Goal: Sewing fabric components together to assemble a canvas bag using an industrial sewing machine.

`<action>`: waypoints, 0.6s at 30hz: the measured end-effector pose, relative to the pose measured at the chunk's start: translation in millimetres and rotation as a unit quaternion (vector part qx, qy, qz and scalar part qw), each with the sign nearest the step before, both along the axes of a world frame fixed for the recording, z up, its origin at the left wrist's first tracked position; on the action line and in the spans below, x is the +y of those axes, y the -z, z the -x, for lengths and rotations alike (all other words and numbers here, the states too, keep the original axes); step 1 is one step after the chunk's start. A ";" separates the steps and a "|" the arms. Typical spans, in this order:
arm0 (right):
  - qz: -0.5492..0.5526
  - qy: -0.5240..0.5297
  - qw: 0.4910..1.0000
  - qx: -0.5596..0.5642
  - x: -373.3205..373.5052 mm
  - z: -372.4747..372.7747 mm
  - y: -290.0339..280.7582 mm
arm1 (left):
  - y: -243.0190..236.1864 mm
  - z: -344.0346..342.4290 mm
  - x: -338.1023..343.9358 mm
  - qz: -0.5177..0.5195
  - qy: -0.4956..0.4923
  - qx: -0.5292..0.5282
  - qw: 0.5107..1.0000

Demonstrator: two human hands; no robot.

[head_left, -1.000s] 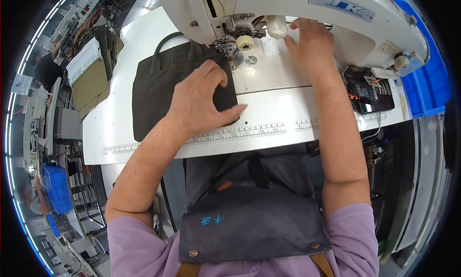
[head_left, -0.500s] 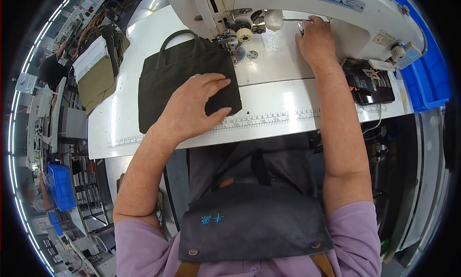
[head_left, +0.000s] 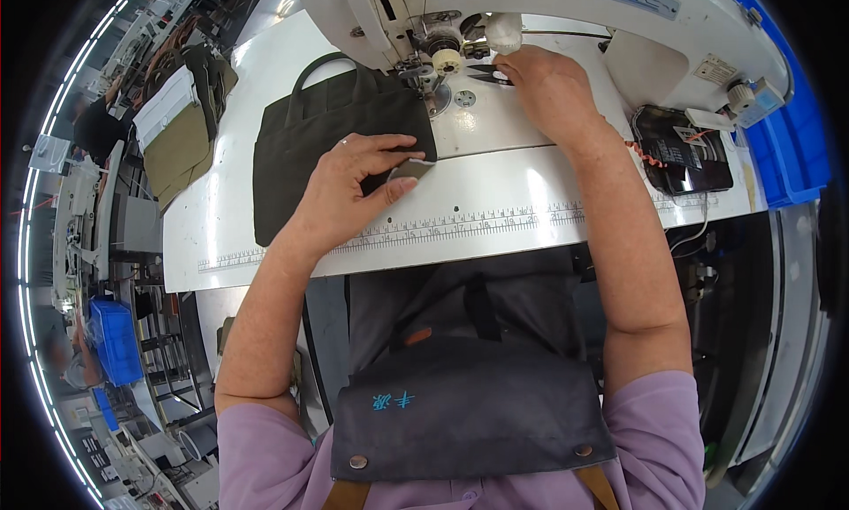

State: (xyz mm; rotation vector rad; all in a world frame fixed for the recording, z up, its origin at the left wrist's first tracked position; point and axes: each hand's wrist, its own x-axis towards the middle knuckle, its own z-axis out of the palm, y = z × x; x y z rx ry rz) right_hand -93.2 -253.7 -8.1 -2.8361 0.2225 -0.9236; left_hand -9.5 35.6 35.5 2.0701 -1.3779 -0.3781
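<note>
A dark green fabric bag (head_left: 305, 165) with a loop handle lies on the white sewing table, its upper right corner beside the presser foot. My left hand (head_left: 349, 178) is closed on its near right edge, thumb and fingers pinching a turned-up corner whose lighter side shows. My right hand (head_left: 548, 90) holds small dark thread snips (head_left: 488, 74); their blades point left toward the needle area. The grip part of the snips is hidden in my fingers. Over the bag's top edge stands the head of the sewing machine (head_left: 371, 19).
A phone-like black device (head_left: 668, 152) with a cable lies at the right, under the machine arm. Blue bins (head_left: 783, 148) stand beyond the table's right end. At the left, a stack of olive fabric pieces (head_left: 181, 148) sits by the table. A printed ruler (head_left: 478, 223) runs along the front edge.
My right hand has come left from the back of the table, bringing the snips toward the needle. My left hand has closed on the bag's near right corner and lifted it.
</note>
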 end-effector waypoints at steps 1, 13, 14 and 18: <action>0.006 -0.006 1.000 -0.007 5.4 -1.0 -0.9 | 2.4 1.1 0.0 -0.012 -0.002 -0.026 1.000; -0.046 -0.139 0.987 0.063 26.2 3.8 -9.0 | -0.3 -2.0 5.0 0.004 0.007 0.016 1.000; -0.052 -0.149 0.986 0.060 26.1 3.7 -9.0 | -1.3 -3.7 4.9 -0.001 0.001 0.016 1.000; -0.086 -0.180 0.978 0.054 27.2 3.1 -8.6 | -0.2 3.8 3.9 0.017 -0.011 -0.004 1.000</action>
